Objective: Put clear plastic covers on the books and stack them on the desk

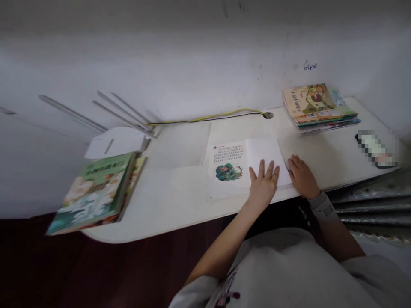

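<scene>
An open picture book (228, 187) lies on the white desk in front of me. Its left page carries printed lines of text and a green tree-like drawing; the right page looks blank white. My left hand (263, 182) rests flat on that blank page with the fingers spread. Beside the book's right edge, my right hand (303, 176) lies palm down with fingers stretched out, its fingertips near the page's edge. A grey band circles the right wrist.
Picture books (316, 107) are stacked at the back right, near a phone (375, 147) partly blurred out. On the left, more books (96, 192) overhang the desk's edge (128, 238) beside a white router (117, 141) with antennas. A yellow cable (205, 116) runs along the wall.
</scene>
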